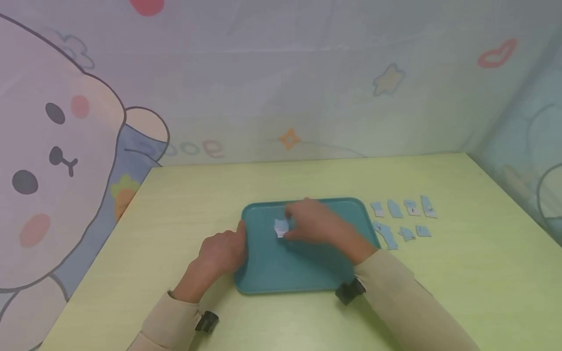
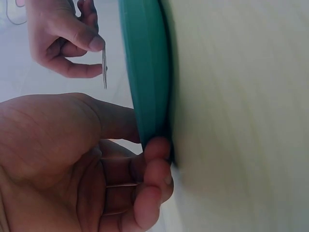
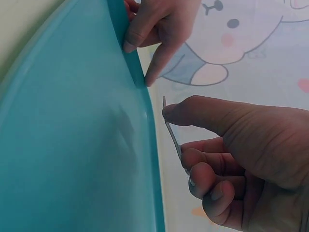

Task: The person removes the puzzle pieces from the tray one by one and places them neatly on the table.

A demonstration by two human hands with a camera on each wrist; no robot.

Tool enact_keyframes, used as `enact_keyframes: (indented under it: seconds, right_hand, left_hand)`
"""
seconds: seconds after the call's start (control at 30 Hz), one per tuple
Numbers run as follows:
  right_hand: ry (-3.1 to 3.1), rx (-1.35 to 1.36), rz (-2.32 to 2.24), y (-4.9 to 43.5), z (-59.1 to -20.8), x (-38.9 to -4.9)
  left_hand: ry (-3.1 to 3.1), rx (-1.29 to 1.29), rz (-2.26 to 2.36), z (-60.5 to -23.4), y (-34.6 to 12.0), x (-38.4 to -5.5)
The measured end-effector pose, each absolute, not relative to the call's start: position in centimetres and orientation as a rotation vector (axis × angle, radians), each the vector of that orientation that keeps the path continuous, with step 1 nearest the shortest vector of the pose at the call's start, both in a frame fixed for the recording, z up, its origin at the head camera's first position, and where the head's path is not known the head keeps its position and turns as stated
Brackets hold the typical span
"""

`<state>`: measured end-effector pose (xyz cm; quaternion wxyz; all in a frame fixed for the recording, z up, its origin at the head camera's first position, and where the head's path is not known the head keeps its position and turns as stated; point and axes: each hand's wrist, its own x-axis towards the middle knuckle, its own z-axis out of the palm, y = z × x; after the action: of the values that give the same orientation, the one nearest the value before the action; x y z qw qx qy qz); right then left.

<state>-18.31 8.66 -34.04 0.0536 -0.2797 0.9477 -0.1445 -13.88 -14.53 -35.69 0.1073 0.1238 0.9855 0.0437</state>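
A teal tray [image 1: 303,270] with a raised rim lies on the table. My left hand [image 1: 224,251] holds its left edge; in the left wrist view, curled fingers [image 2: 157,164] lie against the outside of the wall. Above the tray, my right hand [image 1: 313,222] pinches a thin, flat puzzle piece [image 1: 281,227], pale blue and white with faint print, between thumb and fingers. Edge-on, the puzzle piece [image 3: 172,133] shows as a narrow strip in the right wrist view, apart from the tray surface. The piece's right part is hidden by the fingers.
Right of the tray, several light-blue puzzle pieces [image 1: 394,208] lie in two rows on the pale yellow table [image 1: 193,190]. A printed cloth backdrop [image 1: 263,87] rises behind the table. Black wrist cameras [image 1: 350,291] sit below the sleeves.
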Motion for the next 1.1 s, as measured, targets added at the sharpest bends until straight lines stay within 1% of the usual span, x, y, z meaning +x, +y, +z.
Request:
enact_keyframes:
  seconds: [0.43, 1.1]
  right_hand:
    - [2.864, -0.780, -0.450, 11.1, -33.6, -17.3]
    - [2.890, -0.764, -0.459, 16.4, -32.9, -16.1]
  left_hand:
    - [2.900, 0.356, 0.125, -35.7, -14.4, -13.8]
    - [2.898, 0.347, 0.127, -35.7, -14.3, -13.8]
